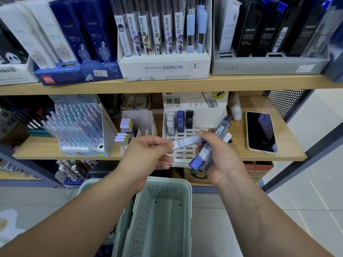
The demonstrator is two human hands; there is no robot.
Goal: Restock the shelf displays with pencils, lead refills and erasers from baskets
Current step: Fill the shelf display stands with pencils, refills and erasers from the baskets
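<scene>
My left hand (146, 153) pinches one end of a slim, frosted-white plastic lead refill case printed "HB 0.5" (185, 142) between the thumb and the curled forefinger. The case lies nearly level between my two hands, and its other end runs in under the fingers of my right hand (220, 154). Whether those fingers grip it too I cannot tell.

My right hand is wrapped round a bundle of long grey-clear refill cases with blue caps (221, 128). They slant from lower left to upper right, and a blue cap pokes out below my palm. Both hands are close together, in front of the white cardboard display stand with rows of slots (182, 161).

That stand sits on the light wooden middle shelf (289, 145). In its back row stand a few white cases (170, 126), a blue case (180, 121) and a black case (189, 119), all upright. The slots in front of them, nearer to me, hold nothing that I can see.

To the right of the stand, a black-screened phone in a cream case (261, 132) lies flat on the same shelf. To the left stands a white box packed with pale blue and lilac pens (79, 125).

On the shelf above, a white box marked "Detective Conan" (165, 66) holds upright refill packs.

Below my wrists is a pale green perforated plastic basket (172, 180), its opening towards me.
</scene>
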